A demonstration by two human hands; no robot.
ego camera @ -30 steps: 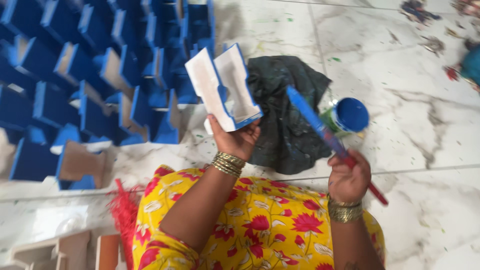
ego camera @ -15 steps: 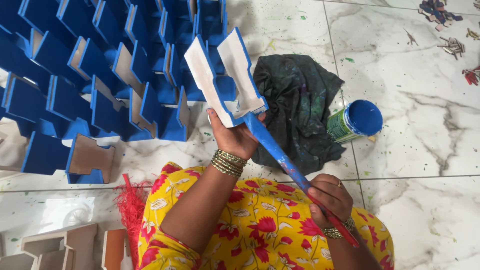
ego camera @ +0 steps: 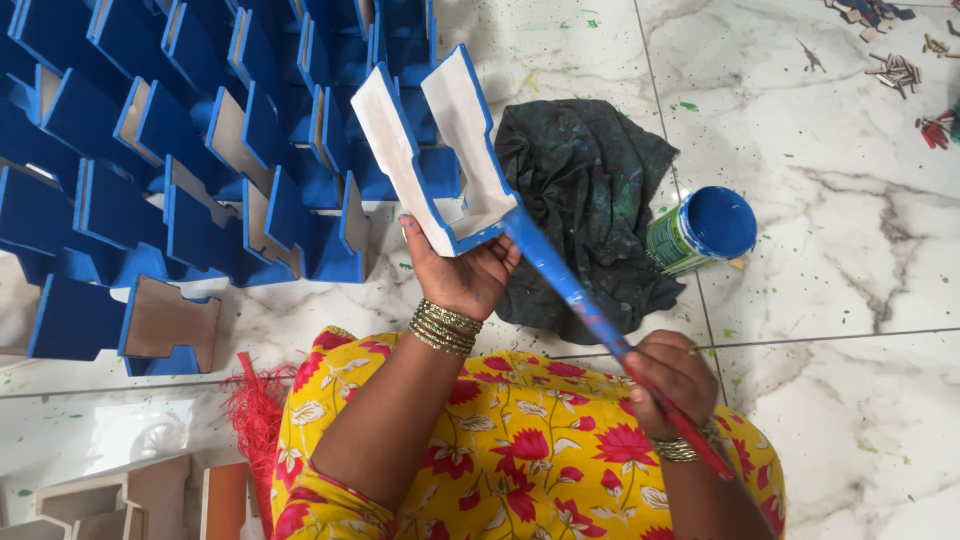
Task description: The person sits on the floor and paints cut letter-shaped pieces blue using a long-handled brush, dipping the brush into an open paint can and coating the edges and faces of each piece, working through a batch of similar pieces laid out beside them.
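Note:
My left hand [ego camera: 462, 277] grips the bottom of a U-shaped wooden piece [ego camera: 435, 150], white inside with blue-painted edges, held up over the floor. My right hand [ego camera: 675, 380] holds a paintbrush [ego camera: 590, 312] coated in blue paint; its tip touches the lower right edge of the wooden piece. An open can of blue paint [ego camera: 703, 230] stands on the marble floor to the right, beside a dark paint-stained cloth [ego camera: 585, 205].
Several blue-painted wooden pieces [ego camera: 190, 150] stand in rows at the upper left. Unpainted wooden pieces [ego camera: 120, 500] lie at the bottom left. Small scraps [ego camera: 890, 70] are scattered at the top right. My lap is covered by yellow flowered fabric [ego camera: 520, 450].
The brush has swung from beside the paint can over to the wooden piece, and its tip now touches the piece's edge. My right hand moved left and down.

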